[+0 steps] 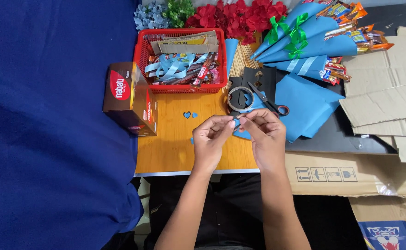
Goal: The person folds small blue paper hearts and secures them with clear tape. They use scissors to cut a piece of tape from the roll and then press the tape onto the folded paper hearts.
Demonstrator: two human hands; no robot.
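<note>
Here, seen from the head camera, both hands meet over the wooden table. The left hand and right hand have their fingertips pinched together on a small blue paper piece, held just above the tabletop; its shape is mostly hidden by the fingers. Just beyond the hands lie a tape roll and scissors, resting on blue paper sheets. Two small blue hearts lie on the bare wood to the left. Farther back stands a red basket holding ribbons and snack packs, with a brown box beside it. Blue paper bouquets filled with snacks lie at the back right, near red flowers.
</note>
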